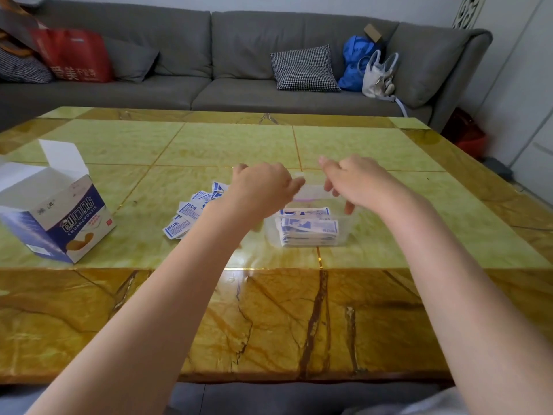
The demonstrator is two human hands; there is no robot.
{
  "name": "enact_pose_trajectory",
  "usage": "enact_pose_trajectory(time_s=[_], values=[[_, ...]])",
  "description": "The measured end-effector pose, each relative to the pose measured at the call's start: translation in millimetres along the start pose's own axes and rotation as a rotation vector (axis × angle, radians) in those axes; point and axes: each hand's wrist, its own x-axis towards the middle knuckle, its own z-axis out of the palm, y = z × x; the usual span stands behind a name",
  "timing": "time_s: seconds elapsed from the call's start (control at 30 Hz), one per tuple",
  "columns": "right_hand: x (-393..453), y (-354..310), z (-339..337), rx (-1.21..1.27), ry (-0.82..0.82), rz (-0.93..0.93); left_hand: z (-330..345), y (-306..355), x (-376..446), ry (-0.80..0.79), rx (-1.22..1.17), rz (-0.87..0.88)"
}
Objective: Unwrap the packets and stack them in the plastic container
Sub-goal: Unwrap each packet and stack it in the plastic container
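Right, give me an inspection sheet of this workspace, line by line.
Surface: glossy green and brown stone-pattern table.
Job's things: clear plastic container holding stacked blue-and-white packets; loose packets scattered on the table to its left.
Clutter: open cardboard box near the table's left edge.
Hands: left hand and right hand over the container, with something thin and clear between them; grip too blurred to tell.
Cables: nothing seen.
Surroundings: grey sofa with a checked cushion, red bag, blue bag and white bag.
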Motion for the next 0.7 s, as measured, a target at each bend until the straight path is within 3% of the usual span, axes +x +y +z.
enact_pose_trajectory(time_s=[0.2, 0.4, 0.57, 0.7], values=[[-10, -4, 3, -0.014, -0.241, 0.226, 9, 4, -10, 0.027, 0.229, -0.005], [-4, 5, 13, 0.117, -0.392, 0.356, 19, 7, -12, -0.008, 0.246, 0.002], [0, 8, 18, 0.124, -0.402, 0.328, 20, 7, -11, -0.043, 0.269, 0.046], [2, 6, 17, 0.112, -0.385, 0.322, 19, 9, -8, 0.058, 0.209, -0.012]])
